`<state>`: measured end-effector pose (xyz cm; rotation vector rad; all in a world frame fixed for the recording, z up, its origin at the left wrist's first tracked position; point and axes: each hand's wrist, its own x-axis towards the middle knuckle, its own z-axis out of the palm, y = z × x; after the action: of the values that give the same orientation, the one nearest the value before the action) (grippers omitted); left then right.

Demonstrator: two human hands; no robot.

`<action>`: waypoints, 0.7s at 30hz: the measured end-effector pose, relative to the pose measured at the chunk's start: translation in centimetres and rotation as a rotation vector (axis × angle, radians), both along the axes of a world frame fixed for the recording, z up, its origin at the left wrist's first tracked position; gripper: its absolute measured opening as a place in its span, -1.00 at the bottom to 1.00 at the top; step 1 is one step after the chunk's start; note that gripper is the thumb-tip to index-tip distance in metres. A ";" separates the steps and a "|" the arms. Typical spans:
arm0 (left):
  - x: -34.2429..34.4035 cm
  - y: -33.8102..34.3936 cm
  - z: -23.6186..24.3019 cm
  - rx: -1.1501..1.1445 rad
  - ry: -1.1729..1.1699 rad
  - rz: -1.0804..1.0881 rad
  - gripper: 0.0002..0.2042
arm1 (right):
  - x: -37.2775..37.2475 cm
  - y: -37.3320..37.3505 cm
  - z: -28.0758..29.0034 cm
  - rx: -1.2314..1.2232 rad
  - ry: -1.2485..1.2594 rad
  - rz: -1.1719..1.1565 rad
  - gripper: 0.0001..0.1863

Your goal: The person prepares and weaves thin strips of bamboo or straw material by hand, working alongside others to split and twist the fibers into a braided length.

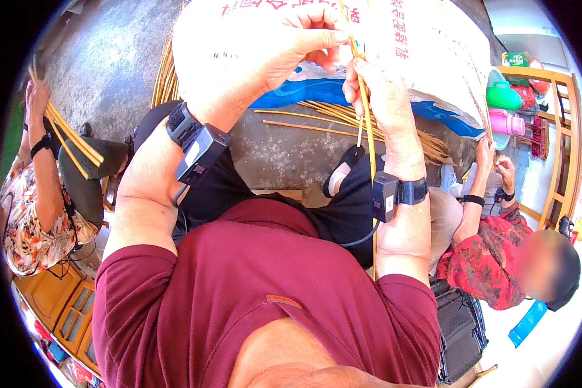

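Note:
Both my hands are raised in front of me at the edge of a white printed sack with a blue band (284, 95). My left hand (313, 40) pinches a long thin yellow cane (371, 145) between thumb and fingers. Just below and to the right, my right hand (381, 87) is closed round the same cane, its thumb near the left fingertips. The cane runs up past the top edge and down along my right forearm. A second, shorter strand hangs below the right hand. Whether the canes are joined at my fingers is too small to tell.
Loose canes (304, 123) lie on the concrete floor under the sack's edge. More canes (165, 76) stand at its left. A person at left holds a bundle of canes (74, 132); a person in red (491, 249) sits at right. A wooden rack (562, 136) stands behind.

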<state>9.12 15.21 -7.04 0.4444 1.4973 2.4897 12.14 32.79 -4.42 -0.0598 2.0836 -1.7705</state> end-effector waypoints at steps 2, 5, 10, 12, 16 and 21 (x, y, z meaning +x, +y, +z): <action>-0.2 -0.6 1.0 -0.020 -0.127 -0.074 -0.93 | 0.1 -0.2 0.0 -0.007 -0.014 0.003 -0.67; -0.5 -0.8 0.9 -0.136 -0.084 0.042 -0.94 | 0.1 -0.7 -0.1 0.075 0.032 0.044 -0.65; -0.6 -0.9 3.2 -0.032 -0.083 0.203 -0.93 | 0.1 -0.5 -0.5 -0.019 -0.016 0.073 -0.57; -0.7 -1.0 3.3 0.059 -0.144 0.422 -0.91 | 0.1 -0.4 -0.4 -0.020 -0.021 0.070 -0.56; -0.4 -1.1 0.9 -0.389 -0.133 0.200 -0.87 | 0.1 -0.8 -0.2 -0.002 -0.003 0.077 -0.54; 0.0 -0.3 -0.2 -0.286 -0.231 0.084 -0.85 | 0.0 -0.9 -0.2 -0.015 -0.007 0.084 -0.55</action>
<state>9.07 14.88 -7.29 0.0445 1.7654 2.2403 12.14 31.87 -4.65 -0.1431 2.0321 -1.7338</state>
